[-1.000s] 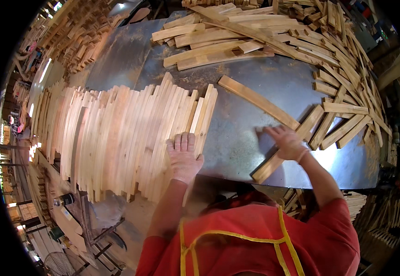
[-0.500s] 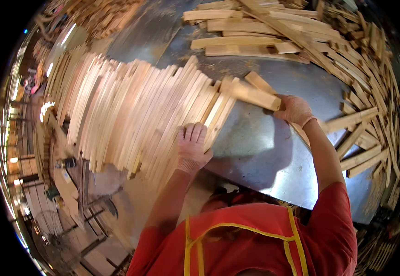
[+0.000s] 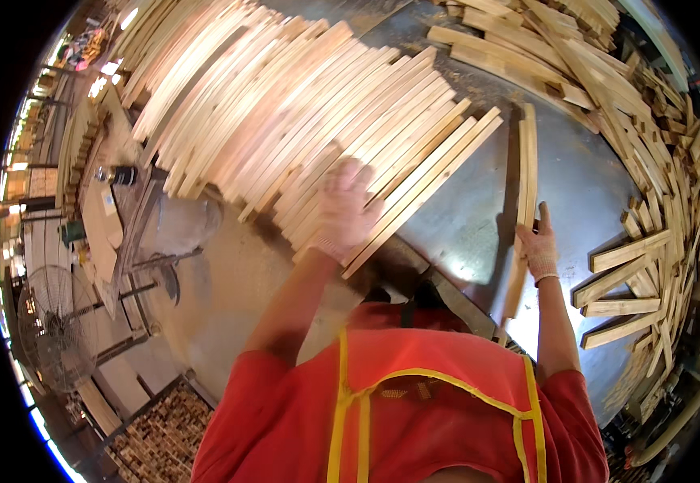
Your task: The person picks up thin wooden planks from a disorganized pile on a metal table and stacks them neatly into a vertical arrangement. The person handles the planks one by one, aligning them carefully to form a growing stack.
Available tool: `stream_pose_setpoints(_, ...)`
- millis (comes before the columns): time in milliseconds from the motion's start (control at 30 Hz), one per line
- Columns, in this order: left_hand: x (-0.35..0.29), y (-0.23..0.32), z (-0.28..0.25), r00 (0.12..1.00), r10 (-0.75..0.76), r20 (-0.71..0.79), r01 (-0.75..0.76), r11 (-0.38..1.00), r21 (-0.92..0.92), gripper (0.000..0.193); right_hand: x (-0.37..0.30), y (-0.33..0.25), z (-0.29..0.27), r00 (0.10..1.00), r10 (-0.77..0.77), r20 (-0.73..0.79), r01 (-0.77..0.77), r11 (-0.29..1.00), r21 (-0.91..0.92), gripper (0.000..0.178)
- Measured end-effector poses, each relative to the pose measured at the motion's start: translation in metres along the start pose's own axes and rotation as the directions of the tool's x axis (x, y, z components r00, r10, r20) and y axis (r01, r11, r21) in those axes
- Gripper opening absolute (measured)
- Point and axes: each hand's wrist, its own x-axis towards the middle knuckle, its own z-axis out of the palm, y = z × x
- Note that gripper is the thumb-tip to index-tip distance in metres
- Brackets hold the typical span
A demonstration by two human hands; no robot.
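Note:
A long row of pale wooden strips (image 3: 285, 105) lies side by side across the left and middle. My left hand (image 3: 348, 205), in a light work glove and slightly blurred, is over the near part of this row with its fingers apart. Whether it presses on the strips I cannot tell. On the right, my gloved right hand (image 3: 538, 251) grips a wooden strip (image 3: 527, 169), which points away from me over the metal table; a second strip seems to lie along it. The thumb is at the strip's side and one finger stretches forward.
The grey metal table (image 3: 467, 233) runs beneath the strips. Jumbled wood pieces (image 3: 648, 266) are heaped along its right side, with longer boards (image 3: 519, 68) at the far right. A standing fan (image 3: 56, 330) and a crate of small wood blocks (image 3: 161, 431) are at lower left.
My view has shifted, and the row appears higher. The wood at my right hand has turned from slanting left to pointing nearly straight away. My left hand stays over the row.

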Motion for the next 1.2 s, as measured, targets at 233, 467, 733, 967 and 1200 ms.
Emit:
stream_pose_setpoints(233, -0.178, -0.067, -0.025, 0.637, -0.756, -0.152, 0.578, 0.599, -0.554, 0.059, -0.032, -0.032, 0.148, 0.882, -0.075, 0.465, 0.064, 0.997, 0.039, 0.072)
stream_pose_setpoints(467, -0.189, -0.028, -0.034, 0.539, -0.682, 0.495, 0.619, -0.078, -0.782, 0.048, -0.045, -0.049, 0.157, 0.901, -0.025, 0.433, -0.031, 0.992, 0.121, 0.046)
stream_pose_setpoints(733, -0.071, -0.026, -0.139, 0.682, 0.091, 0.725, 0.715, 0.127, -0.688, 0.063, -0.044, -0.039, 0.176, 0.939, 0.017, 0.344, -0.107, 0.964, 0.243, 0.032)
stream_pose_setpoints(967, -0.017, 0.052, -0.140, 0.854, -0.097, 0.511, 0.342, 0.845, -0.411, 0.084, -0.051, -0.042, 0.171, 0.932, -0.051, 0.358, -0.173, 0.806, 0.565, 0.051)
stream_pose_setpoints(1200, -0.009, 0.091, -0.115, 0.743, 0.001, 0.670, 0.514, 0.640, -0.571, 0.087, -0.101, -0.049, 0.183, 0.757, -0.077, 0.649, -0.472, 0.622, 0.624, 0.068)
